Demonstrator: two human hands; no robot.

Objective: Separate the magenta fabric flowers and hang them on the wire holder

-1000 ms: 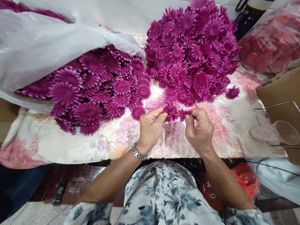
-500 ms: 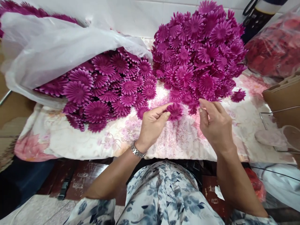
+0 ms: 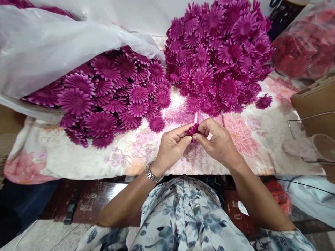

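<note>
My left hand and my right hand meet over the flowered cloth, both pinching one magenta fabric flower between their fingertips. Most of that flower is hidden by the fingers. A steel watch sits on my left wrist. Flat magenta flowers spill from a white plastic bag at the left. A tall heap of fuller magenta flowers rises behind my hands at the right.
A clear bag of red pieces lies at the far right, with a cardboard box, a wire frame and a clear plastic cup below it. One loose flower lies beside the heap. Magenta dust stains the cloth near my hands.
My right hand reached to the heap's edge and came back to join the left on its flower. Both hands now sit slightly lower and closer together.
</note>
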